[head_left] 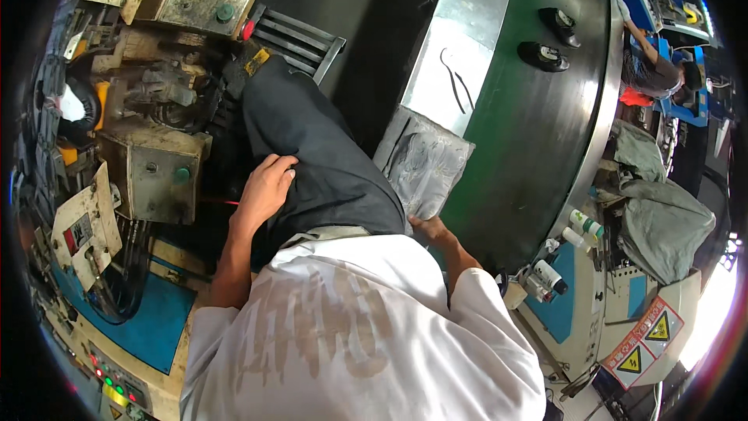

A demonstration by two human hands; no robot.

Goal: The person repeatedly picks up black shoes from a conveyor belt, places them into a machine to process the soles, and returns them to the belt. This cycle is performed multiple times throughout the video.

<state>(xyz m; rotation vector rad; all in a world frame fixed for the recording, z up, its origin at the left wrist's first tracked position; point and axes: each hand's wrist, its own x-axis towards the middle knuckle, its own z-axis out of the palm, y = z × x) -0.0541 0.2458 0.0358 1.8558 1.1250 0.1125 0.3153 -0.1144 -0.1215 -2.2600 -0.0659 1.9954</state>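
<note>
My left hand (267, 185) lies on the thigh of my dark trousers (312, 160), fingers stretched over the cloth and holding nothing. Down by my right hip, my right hand (430, 229) touches the near edge of a grey pad wrapped in wrinkled plastic (425, 164). Its fingers are mostly hidden, so its grip cannot be made out. Past the pad, a pair of long-handled pincers (460, 90) rests on a bare metal ledge (475, 15), away from both hands.
A green conveyor belt (499, 156) runs along my right, carrying two black shoes (543, 56) at its far part. Worn machines with a control box (164, 179) stand at left. Across the belt are a person (658, 70), grey cloths (662, 222) and several bottles (586, 224).
</note>
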